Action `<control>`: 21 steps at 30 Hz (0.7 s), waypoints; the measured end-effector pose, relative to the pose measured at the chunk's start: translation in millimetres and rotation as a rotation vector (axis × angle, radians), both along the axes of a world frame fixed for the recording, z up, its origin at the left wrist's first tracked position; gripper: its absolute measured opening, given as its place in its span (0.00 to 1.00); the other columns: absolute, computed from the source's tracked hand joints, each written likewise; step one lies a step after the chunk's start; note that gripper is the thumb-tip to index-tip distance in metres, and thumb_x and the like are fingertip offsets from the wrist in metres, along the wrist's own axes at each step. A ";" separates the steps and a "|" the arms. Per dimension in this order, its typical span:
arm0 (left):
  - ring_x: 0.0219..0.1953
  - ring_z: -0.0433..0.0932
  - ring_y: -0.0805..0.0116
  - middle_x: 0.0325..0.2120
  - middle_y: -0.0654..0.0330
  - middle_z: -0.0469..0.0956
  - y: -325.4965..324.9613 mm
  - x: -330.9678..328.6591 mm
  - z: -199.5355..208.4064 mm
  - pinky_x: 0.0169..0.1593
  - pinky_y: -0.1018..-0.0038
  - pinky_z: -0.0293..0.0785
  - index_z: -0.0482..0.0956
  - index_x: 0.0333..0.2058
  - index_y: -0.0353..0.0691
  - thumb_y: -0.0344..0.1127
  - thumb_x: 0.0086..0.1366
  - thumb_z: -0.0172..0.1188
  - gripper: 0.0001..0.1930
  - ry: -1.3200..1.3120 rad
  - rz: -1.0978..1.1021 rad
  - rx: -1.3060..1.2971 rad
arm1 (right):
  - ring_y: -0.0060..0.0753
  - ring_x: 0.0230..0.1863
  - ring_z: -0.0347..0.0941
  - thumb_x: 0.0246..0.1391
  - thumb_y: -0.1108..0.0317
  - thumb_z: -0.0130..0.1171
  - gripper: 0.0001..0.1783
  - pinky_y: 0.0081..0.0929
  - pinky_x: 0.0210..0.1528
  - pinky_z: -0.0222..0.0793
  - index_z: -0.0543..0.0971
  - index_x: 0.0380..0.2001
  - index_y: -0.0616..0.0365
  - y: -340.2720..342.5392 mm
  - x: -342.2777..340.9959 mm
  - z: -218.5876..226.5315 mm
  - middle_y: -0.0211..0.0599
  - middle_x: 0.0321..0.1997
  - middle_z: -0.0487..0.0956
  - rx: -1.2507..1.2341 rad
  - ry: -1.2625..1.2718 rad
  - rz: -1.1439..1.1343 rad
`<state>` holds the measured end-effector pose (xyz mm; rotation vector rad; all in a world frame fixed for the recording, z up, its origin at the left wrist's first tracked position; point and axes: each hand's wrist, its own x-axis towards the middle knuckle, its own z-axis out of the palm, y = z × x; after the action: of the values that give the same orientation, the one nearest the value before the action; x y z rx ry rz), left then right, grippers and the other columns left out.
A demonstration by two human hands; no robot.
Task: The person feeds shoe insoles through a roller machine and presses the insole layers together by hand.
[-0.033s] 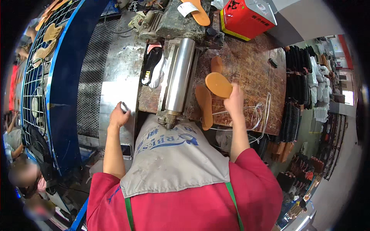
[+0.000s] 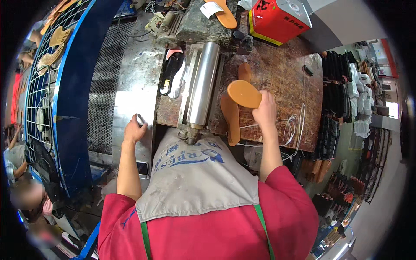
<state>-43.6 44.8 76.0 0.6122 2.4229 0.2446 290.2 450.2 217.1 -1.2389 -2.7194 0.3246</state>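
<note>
My right hand (image 2: 265, 113) is closed around one end of a tan shoe sole (image 2: 244, 94), held above the wooden bench to the right of the metal roller (image 2: 203, 84). Below it a darker brown sole (image 2: 231, 123) lies on the bench beside the roller. Another brown sole (image 2: 244, 71) rests just beyond, partly covered by the held one. On the left, my left hand (image 2: 136, 129) is over the shiny metal plate, fingers pinched around a small whitish piece too small to name.
A black and white insole pair (image 2: 172, 73) lies left of the roller. White cord (image 2: 296, 125) is looped on the wooden bench (image 2: 277, 69). A red tin (image 2: 279, 21) stands at the back, near a tan sole (image 2: 224, 15) with a white tag. A blue rack (image 2: 71, 99) rises at left.
The held sole has shifted slightly up and to the left at its free end, and my right hand has turned a little. My left hand has barely moved.
</note>
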 end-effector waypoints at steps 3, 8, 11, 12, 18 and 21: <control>0.53 0.79 0.39 0.51 0.35 0.78 -8.7 4.7 -11.5 0.58 0.53 0.74 0.62 0.67 0.33 0.52 0.61 0.63 0.42 0.051 0.017 0.059 | 0.54 0.56 0.71 0.46 0.79 0.63 0.23 0.48 0.58 0.66 0.72 0.48 0.59 -9.4 -27.9 30.9 0.48 0.49 0.75 0.078 -0.045 0.103; 0.53 0.79 0.39 0.53 0.38 0.78 -3.1 0.6 -6.3 0.57 0.54 0.76 0.64 0.66 0.34 0.48 0.63 0.62 0.37 -0.069 0.004 -0.023 | 0.53 0.54 0.71 0.44 0.79 0.64 0.22 0.47 0.57 0.69 0.72 0.45 0.59 -26.5 -67.5 29.6 0.46 0.46 0.75 0.121 -0.035 0.272; 0.54 0.78 0.41 0.54 0.40 0.78 32.4 14.5 24.1 0.57 0.55 0.75 0.65 0.65 0.35 0.41 0.64 0.63 0.33 0.137 -0.028 0.181 | 0.53 0.54 0.72 0.44 0.78 0.63 0.21 0.47 0.56 0.70 0.72 0.45 0.59 -27.0 -68.0 25.9 0.46 0.45 0.75 0.098 0.018 0.265; 0.56 0.77 0.42 0.56 0.41 0.77 52.8 26.3 47.4 0.58 0.56 0.75 0.66 0.65 0.36 0.37 0.64 0.64 0.32 0.292 -0.027 0.320 | 0.53 0.54 0.72 0.45 0.77 0.64 0.22 0.47 0.57 0.70 0.72 0.45 0.59 -26.3 -64.9 23.6 0.46 0.45 0.75 0.067 0.030 0.253; 0.66 0.69 0.48 0.61 0.48 0.72 121.1 55.1 146.4 0.70 0.59 0.65 0.70 0.61 0.35 0.27 0.55 0.65 0.33 0.678 -0.459 0.796 | 0.58 0.63 0.68 0.45 0.73 0.65 0.32 0.47 0.64 0.67 0.71 0.57 0.61 -13.4 -39.1 -3.0 0.51 0.56 0.75 -0.100 0.198 0.223; 0.63 0.73 0.52 0.58 0.53 0.75 130.9 41.2 147.1 0.66 0.61 0.70 0.75 0.54 0.38 0.26 0.57 0.66 0.24 0.712 -0.540 0.836 | 0.59 0.63 0.67 0.49 0.74 0.64 0.28 0.47 0.65 0.65 0.71 0.56 0.62 -1.7 -16.2 -35.5 0.52 0.57 0.74 -0.208 0.211 0.111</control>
<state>-2.4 175.7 223.1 1.9584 2.5875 0.9532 274.0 448.5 181.6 -1.0318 -2.6280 0.7233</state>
